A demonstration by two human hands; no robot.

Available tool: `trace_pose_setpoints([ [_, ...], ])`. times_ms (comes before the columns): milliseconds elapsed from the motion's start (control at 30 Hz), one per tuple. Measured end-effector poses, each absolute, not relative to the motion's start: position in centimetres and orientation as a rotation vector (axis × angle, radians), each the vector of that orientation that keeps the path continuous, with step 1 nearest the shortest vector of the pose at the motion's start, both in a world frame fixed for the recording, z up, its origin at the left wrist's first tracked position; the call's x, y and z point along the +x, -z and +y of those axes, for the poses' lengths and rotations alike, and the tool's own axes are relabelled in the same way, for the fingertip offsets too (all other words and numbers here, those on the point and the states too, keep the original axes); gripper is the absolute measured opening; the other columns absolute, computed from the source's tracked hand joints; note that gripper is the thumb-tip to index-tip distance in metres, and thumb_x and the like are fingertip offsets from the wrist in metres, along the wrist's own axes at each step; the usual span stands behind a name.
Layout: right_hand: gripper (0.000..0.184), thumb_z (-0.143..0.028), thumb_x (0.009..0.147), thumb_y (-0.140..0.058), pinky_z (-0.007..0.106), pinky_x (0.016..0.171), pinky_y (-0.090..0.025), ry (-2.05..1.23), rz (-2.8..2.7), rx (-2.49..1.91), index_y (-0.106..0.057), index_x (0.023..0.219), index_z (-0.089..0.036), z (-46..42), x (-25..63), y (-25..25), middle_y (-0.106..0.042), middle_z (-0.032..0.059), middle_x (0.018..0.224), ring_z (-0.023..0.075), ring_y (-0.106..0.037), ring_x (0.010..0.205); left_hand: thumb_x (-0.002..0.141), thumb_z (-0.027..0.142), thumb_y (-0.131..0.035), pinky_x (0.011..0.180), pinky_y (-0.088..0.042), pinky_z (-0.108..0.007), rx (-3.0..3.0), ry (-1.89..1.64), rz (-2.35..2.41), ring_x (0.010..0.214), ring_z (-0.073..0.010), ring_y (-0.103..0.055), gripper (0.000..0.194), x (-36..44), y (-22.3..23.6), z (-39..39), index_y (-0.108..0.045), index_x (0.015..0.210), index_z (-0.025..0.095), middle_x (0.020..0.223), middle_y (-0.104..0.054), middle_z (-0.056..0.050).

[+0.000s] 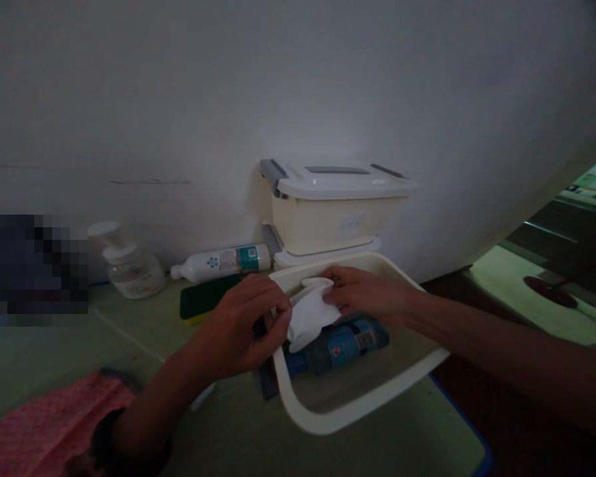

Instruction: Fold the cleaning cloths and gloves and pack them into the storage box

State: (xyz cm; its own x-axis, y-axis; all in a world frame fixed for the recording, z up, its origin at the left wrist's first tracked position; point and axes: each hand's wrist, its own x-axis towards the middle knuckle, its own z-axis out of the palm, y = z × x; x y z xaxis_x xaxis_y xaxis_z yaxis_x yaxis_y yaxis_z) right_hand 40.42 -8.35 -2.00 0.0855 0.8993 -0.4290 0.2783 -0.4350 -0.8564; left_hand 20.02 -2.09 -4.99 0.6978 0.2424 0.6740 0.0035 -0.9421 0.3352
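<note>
A soft white cloth [312,311], perhaps a tissue, is bunched between my two hands over the cream bin [328,424]. My left hand [248,324] pinches its left edge at the bin's near-left rim. Reaching over the right side, my right hand [355,291] has its fingers closed on the cloth's upper right part. Beneath the cloth, a bottle with a blue label [345,348] lies on its side inside the bin. Part of this bottle is hidden by the cloth.
Two lidded boxes [328,222] are stacked against the wall. Left of them lie a white bottle [218,262] and a green-and-yellow sponge [208,295], with a clear pump bottle [132,271] farther left. A red cloth [64,427] covers the table's near-left area. The blue table edge [459,417] runs along the right.
</note>
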Motion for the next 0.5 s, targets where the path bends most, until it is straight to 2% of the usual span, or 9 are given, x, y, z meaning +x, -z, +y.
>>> trace_pose_setpoints([
  [200,0.025,-0.004,0.074,-0.046,0.024,0.069,-0.051,-1.350,-1.205,-1.769,-0.052,0.089,-0.022,-8.7,40.7,1.0,-0.065,0.0022,0.089,0.0131,-0.063,0.079,0.082,0.012,-0.050,0.067,-0.048,-0.033,2.604,-1.119,0.164,0.069,-0.0168,-0.056,0.010,20.1,5.1,-2.0,-0.055,0.076,0.017,0.069,-0.062,-0.003],
  [367,0.023,-0.005,0.072,-0.051,0.024,0.056,-0.048,-1.204,-1.424,-1.867,-0.054,0.088,-0.020,-8.0,40.7,2.7,-0.066,0.0035,0.083,0.0142,-0.062,0.069,0.083,0.013,-0.049,0.065,-0.048,-0.033,2.617,-1.121,0.178,0.067,-0.0170,-0.055,0.011,20.0,5.1,-1.9,-0.053,0.075,0.018,0.069,-0.061,-0.003],
  [500,0.015,-0.017,0.078,-0.057,0.029,0.065,-0.047,-0.914,-1.689,-1.955,-0.056,0.093,-0.017,-7.9,41.0,3.4,-0.067,0.0081,0.090,0.0183,-0.061,0.078,0.084,0.012,-0.048,0.065,-0.047,-0.034,2.625,-1.098,0.180,0.067,-0.0170,-0.054,0.012,19.9,5.0,-2.0,-0.053,0.074,0.018,0.068,-0.060,-0.003],
])
